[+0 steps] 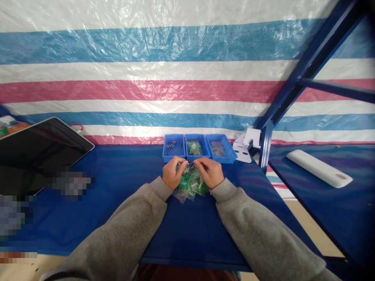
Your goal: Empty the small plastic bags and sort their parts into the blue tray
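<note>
My left hand (174,172) and my right hand (209,171) face each other over a pile of small clear and green plastic bags (189,183) on the blue table. Both hands are closed, thumb and fingertips pinched together. Between the fingertips is something thin and small that I cannot make out. Dark slim metal bits show just under the fingers, at the top of the pile. Right behind my hands stand three blue bins: the left bin (174,159) holds several slim metal pieces, the middle bin (189,136) green and clear packets, the right bin (230,159) clear packets.
White cut-out sheets (243,150) lie beside the bins, near a blue metal post (266,144). A dark-screened monitor (49,152) leans at the left. A long white case (319,168) rests on the right-hand table, across a gap. Striped sheeting (175,89) hangs behind.
</note>
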### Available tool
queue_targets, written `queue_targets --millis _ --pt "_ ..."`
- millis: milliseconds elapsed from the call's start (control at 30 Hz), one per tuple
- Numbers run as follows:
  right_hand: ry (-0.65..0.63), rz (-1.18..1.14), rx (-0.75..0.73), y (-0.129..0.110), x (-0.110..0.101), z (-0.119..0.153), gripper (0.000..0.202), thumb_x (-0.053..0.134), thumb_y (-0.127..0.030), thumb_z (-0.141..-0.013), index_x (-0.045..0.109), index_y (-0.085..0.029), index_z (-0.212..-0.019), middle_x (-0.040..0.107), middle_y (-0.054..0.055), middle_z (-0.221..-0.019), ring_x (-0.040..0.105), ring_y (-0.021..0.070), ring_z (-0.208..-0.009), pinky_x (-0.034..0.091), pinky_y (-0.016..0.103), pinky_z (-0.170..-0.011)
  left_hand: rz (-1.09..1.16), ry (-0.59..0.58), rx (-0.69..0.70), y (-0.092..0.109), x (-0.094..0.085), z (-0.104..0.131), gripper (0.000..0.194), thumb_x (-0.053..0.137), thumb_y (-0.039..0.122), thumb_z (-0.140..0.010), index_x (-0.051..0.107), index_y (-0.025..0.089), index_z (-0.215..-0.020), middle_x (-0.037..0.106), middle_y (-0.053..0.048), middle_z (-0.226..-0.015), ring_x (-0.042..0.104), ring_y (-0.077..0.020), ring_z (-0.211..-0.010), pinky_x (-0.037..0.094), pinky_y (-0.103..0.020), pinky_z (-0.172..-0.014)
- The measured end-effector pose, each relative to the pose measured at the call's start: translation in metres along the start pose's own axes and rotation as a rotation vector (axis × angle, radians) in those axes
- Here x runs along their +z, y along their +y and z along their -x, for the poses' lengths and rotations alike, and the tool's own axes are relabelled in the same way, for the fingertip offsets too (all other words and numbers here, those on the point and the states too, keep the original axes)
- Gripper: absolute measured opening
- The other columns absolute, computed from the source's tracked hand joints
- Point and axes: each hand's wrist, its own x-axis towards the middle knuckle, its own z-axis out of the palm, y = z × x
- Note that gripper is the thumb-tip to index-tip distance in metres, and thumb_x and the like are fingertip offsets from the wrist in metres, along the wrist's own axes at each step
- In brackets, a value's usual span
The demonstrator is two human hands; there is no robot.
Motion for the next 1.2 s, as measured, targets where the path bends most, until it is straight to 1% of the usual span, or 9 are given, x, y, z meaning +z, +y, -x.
queue_targets --millis 167,333,467,600,800,900,1033,1100,1200 --pt "0.026 -0.007 -0.004 -0.0007 -0.0002 0.0 0.023 0.045 -0.031 -0.089 0.062 -0.018 -0.08 0.066 0.004 -0.073 0.061 0.0152 -0.067 0.047 0.027 -0.065 -0.037 -0.019 0.093 -0.0045 -0.001 -0.0022 0.017 0.05 0.024 -0.086 0.065 0.016 -0.09 0.067 -0.005 -0.084 0.061 -0.0149 -0.08 0.047 -0.028 -0.076" --pt "0.052 -0.027 -0.007 -0.0012 -0.0006 -0.0005 0.022 0.046 -0.03 -0.088 0.062 -0.018 -0.079 0.066 0.004 -0.074 0.061 0.0152 -0.067 0.047 0.027 -0.065 0.008 -0.027 0.089 -0.008 -0.0014 -0.0041 0.023 0.045 0.022 -0.089 0.065 0.018 -0.098 0.067 -0.006 -0.092 0.061 -0.0155 -0.087 0.047 -0.029 -0.082" --pt "0.052 -0.052 0.003 -0.0018 -0.001 -0.0004 0.02 0.046 -0.029 -0.088 0.063 -0.019 -0.087 0.067 0.004 -0.081 0.061 0.0153 -0.069 0.048 0.027 -0.065 0.042 -0.016 0.029 -0.0108 0.0006 -0.0018 0.021 0.047 0.024 -0.088 0.064 0.018 -0.098 0.068 -0.003 -0.081 0.063 -0.0135 -0.077 0.049 -0.026 -0.077" --pt "-0.015 -0.092 -0.014 -0.0031 -0.0012 0.0001 0.019 0.049 -0.028 -0.087 0.063 -0.02 -0.096 0.067 0.004 -0.087 0.06 0.0139 -0.069 0.047 0.026 -0.063 0.063 -0.045 -0.03 -0.0096 0.0022 -0.0004 0.019 0.048 0.026 -0.087 0.061 0.017 -0.098 0.065 0.0 -0.069 0.062 -0.0106 -0.064 0.048 -0.022 -0.069" --pt "-0.096 -0.102 -0.018 -0.0041 0.001 0.0017 0.019 0.048 -0.031 -0.087 0.063 -0.02 -0.086 0.065 0.002 -0.076 0.056 0.0124 -0.059 0.044 0.025 -0.056 0.069 -0.063 -0.069 -0.0062 0.0017 -0.0009 0.017 0.05 0.029 -0.086 0.059 0.017 -0.096 0.06 0.003 -0.059 0.058 -0.0088 -0.055 0.046 -0.02 -0.062" --pt "-0.094 -0.081 0.004 -0.0041 0.0004 0.0017 0.019 0.046 -0.032 -0.087 0.061 -0.02 -0.085 0.063 0.002 -0.073 0.054 0.0117 -0.056 0.042 0.024 -0.056 0.052 -0.068 -0.052 -0.0053 0.0009 -0.0014 0.019 0.053 0.029 -0.084 0.06 0.017 -0.097 0.064 0.002 -0.065 0.06 -0.0095 -0.058 0.046 -0.02 -0.064" --pt "-0.012 -0.04 0.054 -0.0032 -0.0021 0.0005 0.02 0.044 -0.033 -0.088 0.058 -0.019 -0.086 0.062 0.001 -0.071 0.055 0.0122 -0.058 0.043 0.024 -0.059 0.032 -0.051 0.002 -0.0049 0.0004 -0.0022 0.016 0.057 0.029 -0.082 0.065 0.017 -0.088 0.069 -0.003 -0.081 0.063 -0.0125 -0.073 0.048 -0.023 -0.073" --pt "0.012 -0.026 0.064 -0.0028 -0.0028 0.0001 0.021 0.043 -0.033 -0.089 0.058 -0.019 -0.086 0.062 0.001 -0.071 0.056 0.0127 -0.06 0.043 0.024 -0.06 0.026 -0.048 0.0 -0.0053 0.0001 -0.0024 0.016 0.055 0.03 -0.083 0.066 0.017 -0.083 0.069 -0.003 -0.08 0.063 -0.0128 -0.072 0.048 -0.023 -0.072" --pt "-0.005 -0.024 0.061 -0.0035 -0.003 0.0 0.021 0.044 -0.034 -0.088 0.058 -0.019 -0.086 0.062 0.001 -0.071 0.056 0.0128 -0.06 0.043 0.024 -0.059 -0.002 -0.049 -0.036 -0.0061 -0.0002 -0.0025 0.019 0.053 0.031 -0.084 0.066 0.017 -0.079 0.068 -0.002 -0.074 0.062 -0.0122 -0.066 0.047 -0.023 -0.067"
